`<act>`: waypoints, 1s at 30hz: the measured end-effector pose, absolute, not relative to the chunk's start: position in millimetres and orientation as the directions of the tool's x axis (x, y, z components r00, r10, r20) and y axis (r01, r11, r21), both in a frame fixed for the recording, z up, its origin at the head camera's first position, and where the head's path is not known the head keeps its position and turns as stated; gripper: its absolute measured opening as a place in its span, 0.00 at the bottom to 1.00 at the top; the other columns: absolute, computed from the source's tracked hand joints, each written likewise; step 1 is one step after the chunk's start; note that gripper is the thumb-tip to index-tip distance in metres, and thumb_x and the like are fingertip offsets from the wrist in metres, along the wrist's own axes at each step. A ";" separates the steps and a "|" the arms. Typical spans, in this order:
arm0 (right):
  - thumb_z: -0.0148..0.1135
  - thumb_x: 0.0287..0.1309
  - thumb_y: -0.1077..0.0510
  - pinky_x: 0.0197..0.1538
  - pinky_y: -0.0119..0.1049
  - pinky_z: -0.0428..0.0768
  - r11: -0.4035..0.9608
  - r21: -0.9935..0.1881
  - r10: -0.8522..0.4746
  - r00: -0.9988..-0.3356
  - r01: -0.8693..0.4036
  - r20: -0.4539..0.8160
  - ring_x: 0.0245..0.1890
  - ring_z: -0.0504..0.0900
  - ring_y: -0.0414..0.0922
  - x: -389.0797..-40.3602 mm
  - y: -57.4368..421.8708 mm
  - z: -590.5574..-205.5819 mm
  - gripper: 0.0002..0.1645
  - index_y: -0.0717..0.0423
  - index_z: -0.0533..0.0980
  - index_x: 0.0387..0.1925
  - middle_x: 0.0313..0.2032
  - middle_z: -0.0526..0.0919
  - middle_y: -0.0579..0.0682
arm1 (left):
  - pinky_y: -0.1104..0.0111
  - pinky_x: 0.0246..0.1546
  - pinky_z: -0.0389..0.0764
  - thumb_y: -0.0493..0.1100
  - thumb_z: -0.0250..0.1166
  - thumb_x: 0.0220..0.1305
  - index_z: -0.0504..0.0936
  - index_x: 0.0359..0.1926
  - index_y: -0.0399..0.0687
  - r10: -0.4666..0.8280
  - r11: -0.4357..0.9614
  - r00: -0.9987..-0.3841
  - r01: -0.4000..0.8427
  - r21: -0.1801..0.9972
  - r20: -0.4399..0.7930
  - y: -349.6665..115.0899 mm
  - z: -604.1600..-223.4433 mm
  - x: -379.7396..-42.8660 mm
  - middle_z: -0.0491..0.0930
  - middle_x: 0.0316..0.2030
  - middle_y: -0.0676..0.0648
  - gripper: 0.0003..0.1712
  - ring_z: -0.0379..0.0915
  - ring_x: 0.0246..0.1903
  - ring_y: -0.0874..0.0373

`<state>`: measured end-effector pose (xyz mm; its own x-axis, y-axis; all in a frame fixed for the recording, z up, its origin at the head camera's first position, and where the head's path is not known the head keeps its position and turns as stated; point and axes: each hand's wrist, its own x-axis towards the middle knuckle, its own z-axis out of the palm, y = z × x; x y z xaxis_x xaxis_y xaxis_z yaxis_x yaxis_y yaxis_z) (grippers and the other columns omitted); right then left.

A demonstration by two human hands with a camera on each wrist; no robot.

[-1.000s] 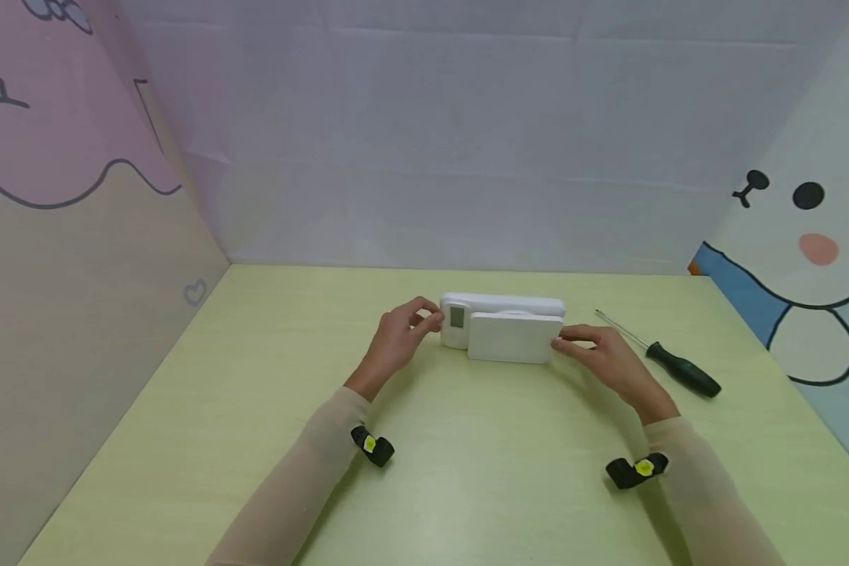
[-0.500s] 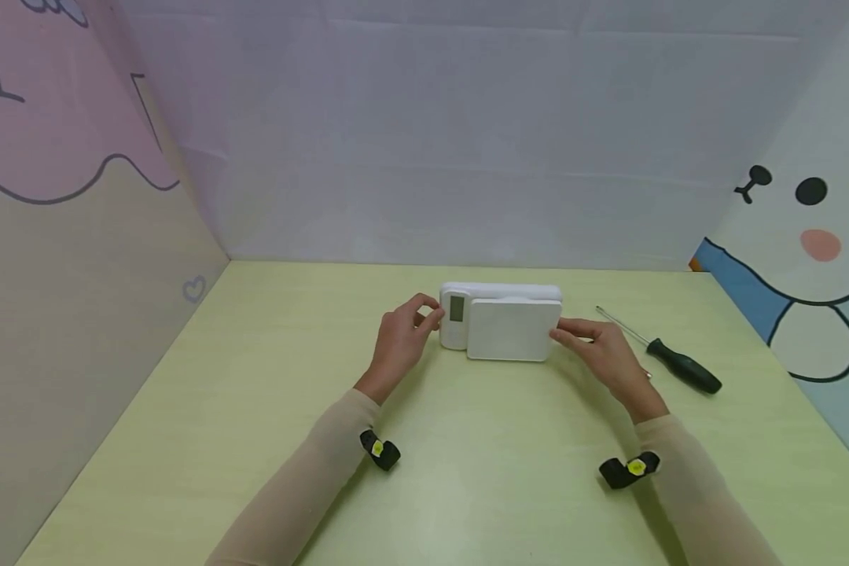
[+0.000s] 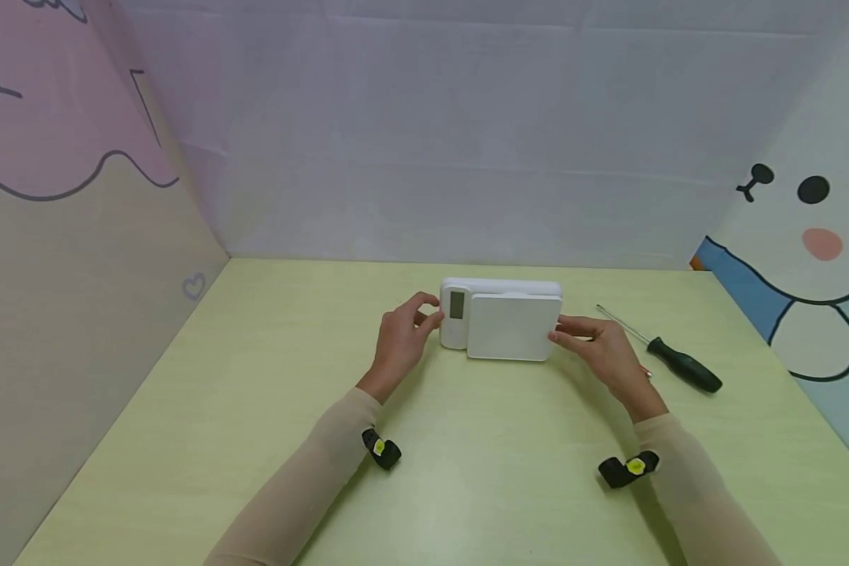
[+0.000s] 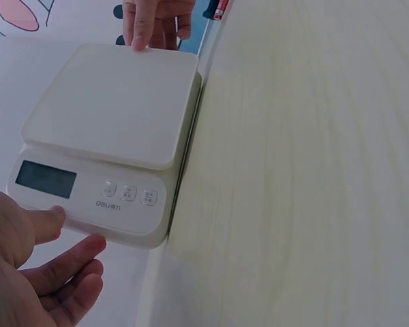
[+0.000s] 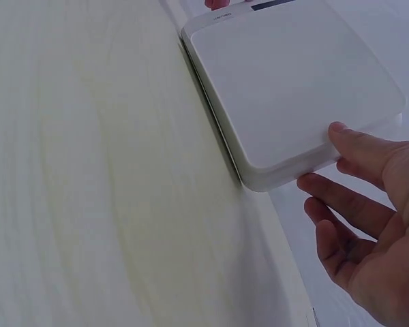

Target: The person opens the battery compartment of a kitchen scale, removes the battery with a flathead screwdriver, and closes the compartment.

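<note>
A white digital kitchen scale stands tipped up on its long edge on the table, its weighing plate facing me. Its dark display and several buttons show in the left wrist view. At the display end, my left hand pinches the scale between thumb and fingers. My right hand pinches the opposite end, with the thumb on the plate's edge and fingertips behind, as the right wrist view shows. The underside of the scale is hidden.
A screwdriver with a dark handle lies to the right, beyond my right hand. Partly behind that hand is a small red-and-silver item. The pale table ends at a plain back wall, with printed panels on both sides.
The scale has been tilted further upright, so its plate now faces me more fully. Both hands have kept hold of its ends. The small red-and-silver item has come into view.
</note>
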<state>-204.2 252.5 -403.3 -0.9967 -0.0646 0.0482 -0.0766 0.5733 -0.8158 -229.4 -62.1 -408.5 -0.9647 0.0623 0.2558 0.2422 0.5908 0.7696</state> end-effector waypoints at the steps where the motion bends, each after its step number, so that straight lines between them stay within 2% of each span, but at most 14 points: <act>1: 0.65 0.60 0.40 0.59 0.45 0.71 0.574 -0.816 -0.070 -0.997 -0.075 0.043 0.62 0.74 0.53 -203.8 253.0 -402.8 0.33 0.57 0.77 0.59 0.57 0.81 0.57 | 0.67 0.30 0.72 0.50 0.64 0.67 0.81 0.49 0.56 0.061 0.593 -0.965 0.241 0.769 0.255 -62.1 -408.6 -229.4 0.89 0.32 0.47 0.12 0.81 0.36 0.54; 7: 0.64 0.62 0.41 0.51 0.36 0.75 0.590 -0.803 -0.084 -0.995 -0.087 0.047 0.57 0.78 0.55 -202.8 254.1 -398.8 0.33 0.56 0.75 0.62 0.56 0.82 0.58 | 0.68 0.28 0.73 0.49 0.65 0.66 0.81 0.50 0.55 0.062 0.601 -0.969 0.227 0.766 0.238 -61.7 -406.4 -229.6 0.89 0.31 0.50 0.13 0.82 0.34 0.56; 10: 0.64 0.62 0.42 0.50 0.32 0.75 0.587 -0.805 -0.082 -0.996 -0.087 0.048 0.58 0.77 0.54 -202.8 254.0 -397.2 0.33 0.57 0.75 0.62 0.55 0.82 0.59 | 0.69 0.28 0.73 0.49 0.65 0.66 0.82 0.51 0.55 0.061 0.598 -0.975 0.206 0.775 0.212 -61.3 -404.9 -229.8 0.88 0.30 0.52 0.14 0.82 0.33 0.58; 18: 0.63 0.62 0.41 0.58 0.46 0.73 0.550 -0.832 -0.108 -0.994 -0.069 0.011 0.61 0.75 0.53 -201.1 254.3 -395.7 0.34 0.57 0.75 0.62 0.59 0.79 0.59 | 0.71 0.24 0.68 0.47 0.66 0.65 0.84 0.52 0.53 0.023 0.588 -0.987 0.140 0.797 0.157 -59.9 -405.8 -229.8 0.88 0.28 0.51 0.15 0.79 0.29 0.58; 21: 0.62 0.63 0.41 0.56 0.43 0.76 0.542 -0.839 -0.121 -0.993 -0.056 -0.013 0.57 0.77 0.46 -200.2 254.6 -395.7 0.33 0.56 0.75 0.62 0.60 0.78 0.58 | 0.71 0.22 0.67 0.46 0.67 0.64 0.85 0.52 0.52 0.023 0.578 -0.992 0.117 0.808 0.127 -59.9 -407.1 -229.3 0.87 0.28 0.51 0.15 0.79 0.29 0.57; 26: 0.63 0.63 0.41 0.47 0.36 0.80 0.536 -0.844 -0.125 -0.991 -0.028 -0.047 0.44 0.78 0.28 -200.6 254.8 -395.6 0.32 0.57 0.76 0.61 0.59 0.79 0.59 | 0.72 0.22 0.68 0.45 0.68 0.63 0.85 0.51 0.50 0.028 0.550 -0.996 0.087 0.831 0.086 -60.0 -408.3 -229.0 0.87 0.27 0.51 0.16 0.82 0.31 0.52; 30: 0.63 0.63 0.43 0.45 0.37 0.80 0.544 -0.839 -0.122 -0.990 -0.007 -0.071 0.42 0.77 0.27 -200.5 255.2 -395.5 0.33 0.59 0.75 0.62 0.60 0.78 0.60 | 0.72 0.21 0.67 0.44 0.69 0.62 0.86 0.50 0.49 0.045 0.539 -0.997 0.076 0.839 0.062 -59.8 -408.8 -229.2 0.87 0.26 0.50 0.15 0.82 0.31 0.50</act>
<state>-200.5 255.2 -395.5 -0.9899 -0.1223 -0.0714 -0.0067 0.5440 -0.8391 -229.2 -59.8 -408.8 -0.9971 0.0446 0.0620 0.0763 0.5392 0.8387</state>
